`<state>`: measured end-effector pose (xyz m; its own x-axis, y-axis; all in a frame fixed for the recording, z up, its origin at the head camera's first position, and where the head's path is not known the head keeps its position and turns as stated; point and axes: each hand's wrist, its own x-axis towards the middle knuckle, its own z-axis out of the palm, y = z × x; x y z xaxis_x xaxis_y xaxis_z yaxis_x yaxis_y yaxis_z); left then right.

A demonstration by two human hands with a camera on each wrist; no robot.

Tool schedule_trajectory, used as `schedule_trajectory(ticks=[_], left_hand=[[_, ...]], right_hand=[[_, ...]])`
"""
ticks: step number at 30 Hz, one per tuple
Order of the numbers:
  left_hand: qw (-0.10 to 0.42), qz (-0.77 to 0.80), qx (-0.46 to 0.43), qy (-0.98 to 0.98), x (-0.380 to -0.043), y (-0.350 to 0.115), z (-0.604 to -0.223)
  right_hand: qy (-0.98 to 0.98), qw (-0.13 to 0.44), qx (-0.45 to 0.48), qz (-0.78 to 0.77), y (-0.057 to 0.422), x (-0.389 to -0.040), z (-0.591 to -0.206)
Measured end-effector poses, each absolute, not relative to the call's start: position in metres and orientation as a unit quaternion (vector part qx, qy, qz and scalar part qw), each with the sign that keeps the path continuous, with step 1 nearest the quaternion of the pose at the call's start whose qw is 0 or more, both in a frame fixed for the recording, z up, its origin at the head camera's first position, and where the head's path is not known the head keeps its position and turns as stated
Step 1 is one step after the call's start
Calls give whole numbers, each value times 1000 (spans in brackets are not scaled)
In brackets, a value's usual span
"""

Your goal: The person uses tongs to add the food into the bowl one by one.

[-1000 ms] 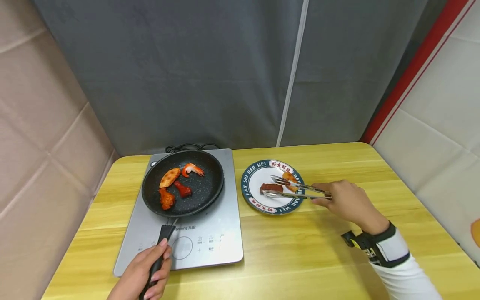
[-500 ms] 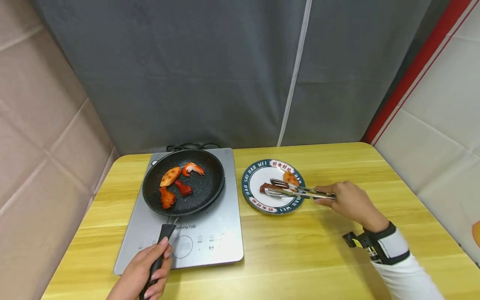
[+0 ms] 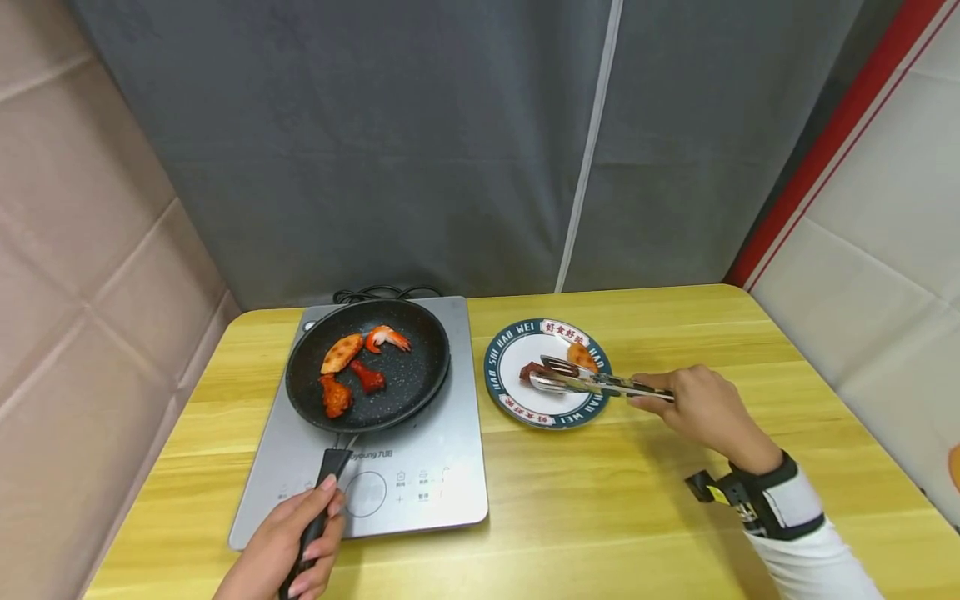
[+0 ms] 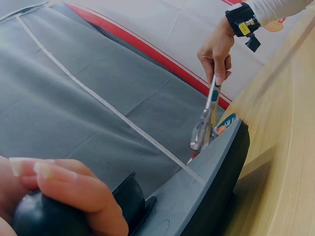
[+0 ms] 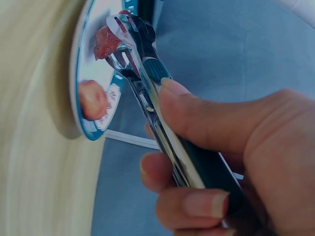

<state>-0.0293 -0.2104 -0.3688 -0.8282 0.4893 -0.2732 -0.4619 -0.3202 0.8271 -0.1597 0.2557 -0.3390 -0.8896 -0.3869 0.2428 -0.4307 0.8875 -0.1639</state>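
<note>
My left hand [image 3: 288, 537] grips the black handle [image 3: 334, 463] of a frying pan [image 3: 408, 387], which sits on an induction cooktop [image 3: 457, 500]. In the pan lie two drumstick-shaped pieces [image 3: 336, 396], a shrimp [image 3: 386, 336] and a golden-brown oval piece [image 3: 341, 354]. My right hand [image 3: 701, 408] holds metal tongs [image 3: 611, 385] with dark grips. Their slotted tips are squeezed around a reddish-brown chunk of meat [image 5: 106, 43] at the round plate [image 3: 492, 367], partly covering it. Beside the tips, an orange-brown piece of food [image 3: 582, 357] rests by the plate's rim.
The plate stands right of the cooktop on a wooden table [image 3: 570, 508]. Black cables [image 3: 386, 292] run behind the cooktop. A grey curtain [image 3: 390, 150] closes off the back, with pale padded walls [image 3: 885, 225] on both sides.
The tongs, spread on either side of the meat a second ago, have come together on it. My right hand has shifted slightly to the right. The left hand and pan stay in place.
</note>
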Motion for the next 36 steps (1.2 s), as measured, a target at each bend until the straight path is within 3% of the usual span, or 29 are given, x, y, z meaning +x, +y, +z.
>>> schedule_trajectory(ticks=[7, 18, 36], left_hand=[[295, 813, 17, 502, -30, -210, -368], [291, 810, 17, 509, -29, -210, -368], [290, 805, 9, 517, -29, -210, -367]], right_hand=[[-956, 148, 217, 129, 244, -157, -324], [-942, 171, 230, 174, 194, -156, -298], [-929, 145, 295, 170, 104, -170, -291]])
